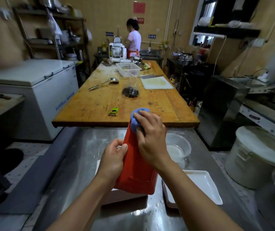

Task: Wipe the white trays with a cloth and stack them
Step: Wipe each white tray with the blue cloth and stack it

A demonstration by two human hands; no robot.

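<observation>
My left hand (pixel 112 160) grips the left edge of a red tray (pixel 136 172), which stands tilted upright above the wet steel counter (pixel 83 157). Against the tray's upper part my right hand (pixel 150 135) presses a bunched blue cloth (pixel 136 120). A white tray (pixel 205 185) lies flat on the counter at the lower right, on top of a darker tray edge. Another white edge shows behind my left wrist, mostly hidden.
A clear plastic bowl (pixel 179 147) holding whitish liquid sits just right of the red tray. Beyond lies a long wooden table (pixel 100 104) with a green peeler (pixel 113 111), ladle, basket and cutting board. A person (pixel 133 40) stands at the far end. A large lidded pot (pixel 256 155) is at right.
</observation>
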